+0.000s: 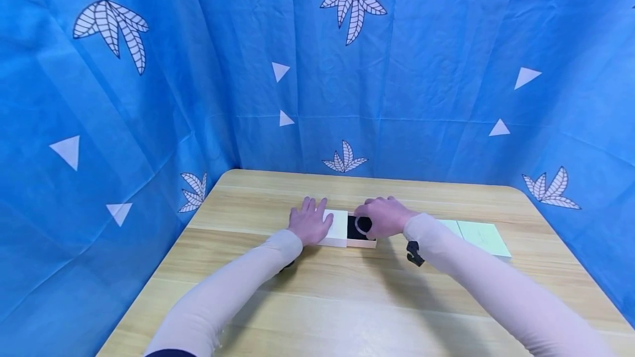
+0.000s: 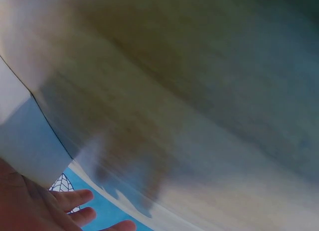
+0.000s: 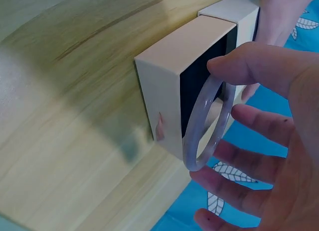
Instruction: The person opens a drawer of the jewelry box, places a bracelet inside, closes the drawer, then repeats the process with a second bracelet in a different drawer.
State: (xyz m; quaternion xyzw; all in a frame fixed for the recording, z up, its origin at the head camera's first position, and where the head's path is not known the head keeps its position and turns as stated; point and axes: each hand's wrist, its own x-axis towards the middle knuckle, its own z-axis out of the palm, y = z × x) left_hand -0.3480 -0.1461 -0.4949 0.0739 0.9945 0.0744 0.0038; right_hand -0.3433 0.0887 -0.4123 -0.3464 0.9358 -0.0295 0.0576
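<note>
A slide-out box lies near the middle of the table, its pinkish drawer (image 3: 159, 101) pulled part way out of a white sleeve (image 1: 339, 230). Black lining shows inside the drawer. My right hand (image 1: 383, 217) pinches a pale, glossy bangle (image 3: 195, 124) between thumb and fingers, right at the drawer's open top. Whether the bangle touches the lining, I cannot tell. On the sleeve's left part rests my left hand (image 1: 308, 222), its fingers extended. The left wrist view shows only some of that hand's fingers (image 2: 79, 196) beside a pale box side.
Two pale green, flat square items (image 1: 483, 237) lie side by side right of the box, one partly behind my right forearm. The wooden table (image 1: 327, 307) has rounded far corners. A blue patterned curtain (image 1: 426, 70) hangs behind it and at both sides.
</note>
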